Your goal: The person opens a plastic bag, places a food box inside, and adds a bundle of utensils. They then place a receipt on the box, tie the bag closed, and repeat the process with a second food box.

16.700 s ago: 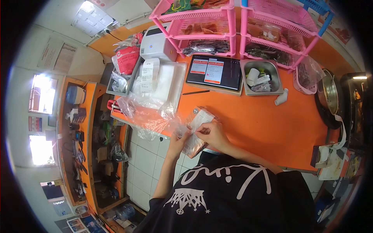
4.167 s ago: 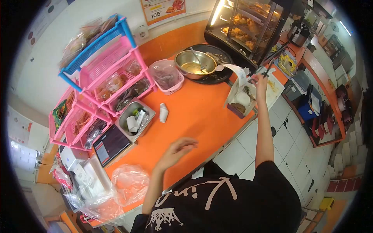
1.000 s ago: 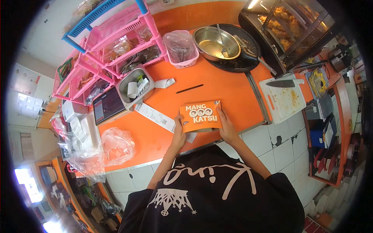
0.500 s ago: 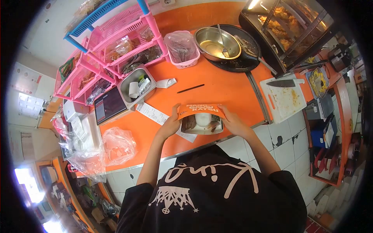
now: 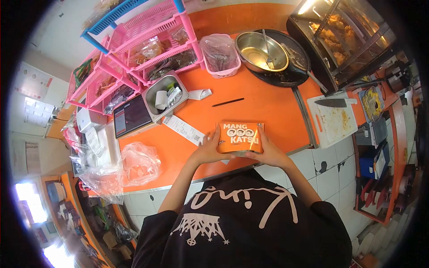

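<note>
An orange takeaway food box (image 5: 241, 136) printed "MANG KATSU" is at the front edge of the orange counter, its lid down over the opening. My left hand (image 5: 209, 148) grips the box's left side, fingers along that edge and thumb at the lower front. On the opposite side my right hand (image 5: 271, 152) holds it, with the thumb near the front edge. What is inside the box is hidden by the lid. A printed receipt (image 5: 183, 129) lies flat on the counter just left of the box, partly under my left hand.
Beyond the box lies a black pen (image 5: 228, 102). Behind are a steel bowl (image 5: 250, 51) with a fork, a pink basket (image 5: 220, 73) and a steel container (image 5: 154, 114). A knife (image 5: 330, 102) rests on a white cutting board (image 5: 326, 129) at right. Clear plastic bags (image 5: 140, 163) lie left.
The lid of the box was raised with the inside showing; now it is folded down over it. Both hands have shifted from the lid's upper corners to the box's sides.
</note>
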`<state>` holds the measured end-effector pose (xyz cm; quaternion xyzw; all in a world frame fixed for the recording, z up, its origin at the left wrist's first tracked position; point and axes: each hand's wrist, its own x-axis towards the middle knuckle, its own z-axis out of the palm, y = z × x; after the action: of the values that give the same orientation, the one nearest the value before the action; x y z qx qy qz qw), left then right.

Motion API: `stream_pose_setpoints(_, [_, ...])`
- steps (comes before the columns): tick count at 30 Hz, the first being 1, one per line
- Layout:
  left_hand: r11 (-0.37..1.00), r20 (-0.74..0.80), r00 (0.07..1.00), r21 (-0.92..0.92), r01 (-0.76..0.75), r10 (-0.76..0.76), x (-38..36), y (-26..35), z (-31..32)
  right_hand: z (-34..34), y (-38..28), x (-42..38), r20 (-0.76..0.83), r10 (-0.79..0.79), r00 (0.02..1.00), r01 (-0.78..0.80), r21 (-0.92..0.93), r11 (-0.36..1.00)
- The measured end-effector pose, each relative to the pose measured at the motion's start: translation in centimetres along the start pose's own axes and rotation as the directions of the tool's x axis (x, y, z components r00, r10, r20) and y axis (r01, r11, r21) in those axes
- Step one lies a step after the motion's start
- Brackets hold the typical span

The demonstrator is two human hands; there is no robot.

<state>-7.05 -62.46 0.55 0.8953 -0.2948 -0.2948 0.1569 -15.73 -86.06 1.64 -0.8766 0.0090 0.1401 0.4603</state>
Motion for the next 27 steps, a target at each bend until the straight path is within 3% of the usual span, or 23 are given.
stream_pose_setpoints(1, [1.000, 0.001, 1.000, 0.002, -0.002, 0.002, 0.2, 0.1, 0.1, 0.3, 0.2, 0.1, 0.025, 0.041, 0.999, -0.042, 0.032, 0.999])
stream_pose_setpoints(3, [0.860, 0.023, 0.989, -0.491, 0.138, -0.146, 0.6, 0.9, 0.3, 1.5, 0.5, 0.3, -0.012, 0.071, 0.997, -0.072, -0.077, 0.994])
stream_pose_setpoints(4, [0.859, 0.025, 0.989, -0.494, 0.138, -0.145, 0.7, 0.9, 1.3, 2.0, 0.8, 0.2, -0.047, 0.095, 0.994, -0.103, -0.185, 0.977])
stream_pose_setpoints(5, [0.896, -0.047, 0.986, -0.427, 0.126, -0.162, 0.6, 0.4, 3.1, 2.6, 1.1, -0.3, -0.045, 0.096, 0.994, -0.103, -0.186, 0.977])
stream_pose_setpoints(7, [0.933, -0.131, 0.978, -0.341, 0.111, -0.164, 0.3, -0.6, 4.9, 3.7, 1.6, -1.1, -0.109, 0.013, 0.994, -0.071, -0.548, 0.833])
stream_pose_setpoints(9, [0.999, -0.342, 0.939, 0.037, -0.025, 0.036, -0.4, -0.8, 5.1, 4.1, 3.2, -1.1, -0.113, -0.061, 0.992, -0.009, -0.530, 0.848])
stream_pose_setpoints(10, [0.994, -0.414, 0.906, 0.096, -0.052, 0.087, -1.2, 0.0, 4.3, 3.9, 3.0, -1.2, -0.138, -0.128, 0.982, 0.020, -0.600, 0.800])
stream_pose_setpoints(11, [0.994, -0.414, 0.906, 0.093, -0.053, 0.087, -1.0, -0.5, 4.3, 3.7, 2.7, -1.3, -0.156, -0.198, 0.968, 0.045, -0.666, 0.744])
stream_pose_setpoints(13, [0.871, -0.287, 0.888, 0.443, -0.210, 0.360, -0.3, -1.8, 3.7, 2.9, 1.8, -1.3, -0.108, -0.236, 0.966, 0.088, -0.719, 0.690])
stream_pose_setpoints(14, [0.872, -0.291, 0.887, 0.443, -0.207, 0.359, 0.1, -2.3, 3.6, 2.7, 1.6, -1.1, -0.055, -0.266, 0.962, 0.133, -0.761, 0.635])
stream_pose_setpoints(15, [0.842, -0.254, 0.856, 0.441, -0.312, 0.451, 0.3, -2.4, 3.1, 2.5, 2.0, -0.9, -0.053, -0.266, 0.962, 0.134, -0.760, 0.635])
stream_pose_setpoints(16, [0.801, -0.217, 0.814, 0.432, -0.415, 0.539, 0.4, -2.5, 2.9, 2.1, 2.8, -0.5, 0.032, -0.358, 0.933, 0.267, -0.730, 0.629])
stream_pose_setpoints(17, [0.801, -0.215, 0.814, 0.429, -0.417, 0.539, 0.5, -2.8, 3.1, 1.9, 3.4, -0.2, 0.110, -0.446, 0.888, 0.392, -0.688, 0.611])
stream_pose_setpoints(19, [0.763, -0.296, 0.731, 0.457, -0.457, 0.615, 1.1, -3.4, 4.0, 1.9, 3.9, 0.2, 0.098, -0.466, 0.879, 0.416, -0.636, 0.651])
stream_pose_setpoints(21, [0.748, -0.296, 0.722, 0.492, -0.446, 0.625, 1.6, -3.8, 4.6, 2.3, 4.5, 0.3, 0.087, -0.488, 0.869, 0.442, -0.582, 0.683])
stream_pose_setpoints(23, [0.732, -0.299, 0.714, 0.529, -0.429, 0.634, 1.6, -4.0, 4.8, 3.2, 5.4, 0.5, 0.008, -0.605, 0.796, 0.460, -0.658, 0.597])
stream_pose_setpoints(25, [0.794, -0.317, 0.741, 0.389, -0.468, 0.592, 1.0, -3.4, 3.9, 3.8, 5.8, 0.7, -0.015, -0.632, 0.775, 0.445, -0.697, 0.563])
stream_pose_setpoints(27, [0.792, -0.324, 0.735, 0.392, -0.468, 0.595, 0.9, -3.2, 3.6, 3.9, 5.9, 0.8, -0.037, -0.661, 0.749, 0.431, -0.731, 0.529])
